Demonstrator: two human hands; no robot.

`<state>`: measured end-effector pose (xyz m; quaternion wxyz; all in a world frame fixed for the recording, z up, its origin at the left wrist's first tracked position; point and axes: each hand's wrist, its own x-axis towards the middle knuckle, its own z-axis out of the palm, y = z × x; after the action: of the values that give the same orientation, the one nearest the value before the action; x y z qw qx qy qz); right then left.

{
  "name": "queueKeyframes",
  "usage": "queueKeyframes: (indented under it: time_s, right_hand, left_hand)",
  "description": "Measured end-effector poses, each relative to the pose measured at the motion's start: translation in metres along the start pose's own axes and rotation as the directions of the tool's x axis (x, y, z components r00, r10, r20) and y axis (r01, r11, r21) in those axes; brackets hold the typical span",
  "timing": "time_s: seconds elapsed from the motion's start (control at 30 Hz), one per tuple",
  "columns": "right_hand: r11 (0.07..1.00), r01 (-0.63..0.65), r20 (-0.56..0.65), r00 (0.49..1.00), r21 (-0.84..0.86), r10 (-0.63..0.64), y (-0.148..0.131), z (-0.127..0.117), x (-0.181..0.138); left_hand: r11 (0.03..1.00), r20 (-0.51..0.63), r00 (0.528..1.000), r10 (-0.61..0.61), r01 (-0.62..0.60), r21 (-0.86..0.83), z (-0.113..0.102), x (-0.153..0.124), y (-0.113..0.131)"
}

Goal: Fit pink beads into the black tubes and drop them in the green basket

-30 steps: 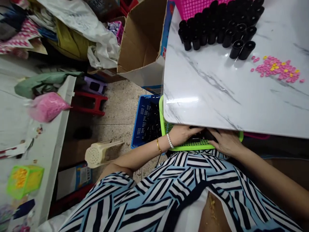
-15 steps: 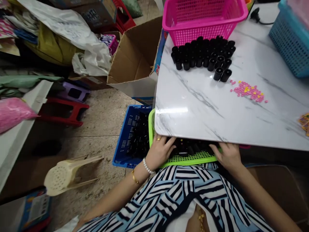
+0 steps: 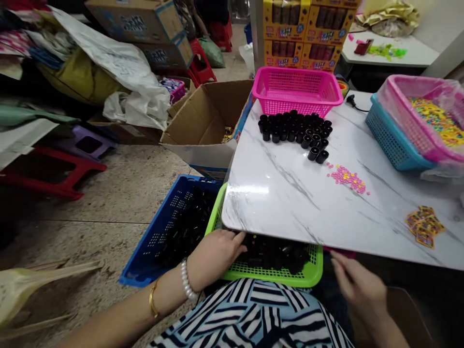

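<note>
A green basket (image 3: pixel 315 270) full of black cylindrical pieces (image 3: pixel 275 253) sits at my lap, partly beneath the table's front edge. My left hand (image 3: pixel 216 256) reaches over its left side, index finger stretched out and fingertips near the table edge. Whether it touches the pieces is hidden. To the right of the basket, my right hand (image 3: pixel 362 285) is off the rim, fingers extended and slightly blurred under the table edge. I see nothing held in it. On the table stand several black cylindrical cups (image 3: pixel 293 128), beside a scatter of pink and yellow beads (image 3: pixel 348 179).
A blue crate (image 3: pixel 145 246) of black pieces stands on the floor at left, below an open carton (image 3: pixel 206 116). On the white marbled table (image 3: pixel 261 208) are a pink basket (image 3: pixel 297 104), stacked baskets (image 3: pixel 391 135) and small printed packets (image 3: pixel 424 224). A cream stool (image 3: pixel 21 290) is lower left.
My right hand has left the green basket's rim and moved right. My left hand stays at the basket's left side. The view has tilted up, showing more of the table's far side.
</note>
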<state>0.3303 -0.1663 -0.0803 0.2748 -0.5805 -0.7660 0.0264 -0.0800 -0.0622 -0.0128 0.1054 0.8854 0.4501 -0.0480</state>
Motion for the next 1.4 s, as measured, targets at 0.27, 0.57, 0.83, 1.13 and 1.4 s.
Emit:
queueKeyframes:
  time_s: [0.27,0.57,0.83,1.13,1.4]
  right_hand:
    - [0.891,-0.437,-0.252,0.882,-0.125,0.397,0.127,-0.042,0.127]
    - [0.867,-0.482,-0.197,0.869,-0.125,0.454,0.148,-0.037,0.154]
    - [0.93,-0.303,-0.169,0.948,-0.206,0.271,0.124,-0.04,0.143]
    - [0.994,0.007,-0.077,0.997,-0.107,-0.015,0.013,0.003,0.127]
    - [0.995,-0.095,0.125,0.988,0.015,0.092,0.003,-0.022,0.123]
  left_hand:
    - [0.823,-0.284,0.959,0.018,-0.176,-0.54,-0.059,0.171,0.005]
    - [0.798,-0.411,0.888,-0.207,-0.09,-0.596,-0.05,0.332,0.023]
    - [0.766,-0.391,0.9,-0.193,-0.111,-0.633,-0.047,0.318,0.038]
    - [0.725,-0.321,0.903,0.284,-0.422,-0.545,-0.021,0.209,0.063]
    - [0.759,-0.285,0.877,0.388,-0.479,-0.441,-0.024,0.224,0.063]
